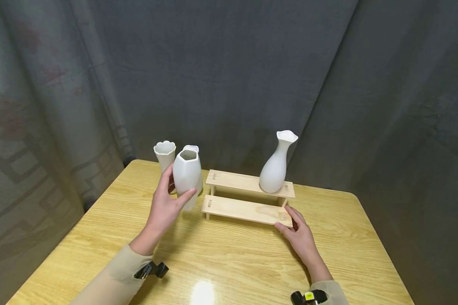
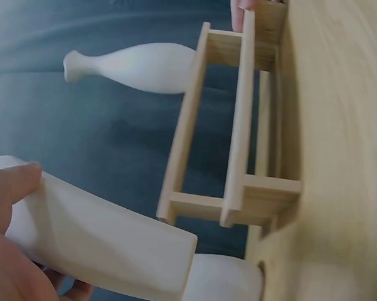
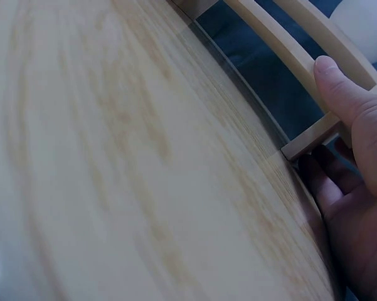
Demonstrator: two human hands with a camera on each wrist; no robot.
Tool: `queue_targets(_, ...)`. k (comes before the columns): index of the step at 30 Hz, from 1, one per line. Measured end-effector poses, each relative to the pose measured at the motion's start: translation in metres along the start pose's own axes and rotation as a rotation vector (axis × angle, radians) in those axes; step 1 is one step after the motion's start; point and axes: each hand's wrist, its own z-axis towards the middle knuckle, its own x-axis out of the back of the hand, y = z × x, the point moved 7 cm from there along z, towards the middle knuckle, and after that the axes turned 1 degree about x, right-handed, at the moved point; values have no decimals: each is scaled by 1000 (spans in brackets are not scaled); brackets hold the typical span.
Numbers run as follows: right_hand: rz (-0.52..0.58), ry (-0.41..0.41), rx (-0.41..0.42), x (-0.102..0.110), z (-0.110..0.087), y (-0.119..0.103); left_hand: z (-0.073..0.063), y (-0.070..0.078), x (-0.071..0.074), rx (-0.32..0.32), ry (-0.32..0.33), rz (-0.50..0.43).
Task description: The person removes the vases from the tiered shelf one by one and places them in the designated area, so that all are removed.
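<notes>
My left hand grips a white faceted vase, thumb on one side and fingers round the other. The vase is off the table, its angular mouth upward; in the left wrist view its flat base faces the stand. My right hand holds the right end of the lower tier of a two-tier wooden stand. Its thumb lies on the board, and the other fingers are at the end, partly hidden. On the upper tier, towards the right, stands a white round-bellied vase with a narrow neck.
Behind the left hand stand a white vase with a scalloped rim and another white vase, mostly covered by the held one. The wooden table ends at grey curtains at the back and sides.
</notes>
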Motion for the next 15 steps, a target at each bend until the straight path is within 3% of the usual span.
queue_targets(15, -6, 5, 11, -2, 0, 1, -2, -46, -7, 46, -21, -13)
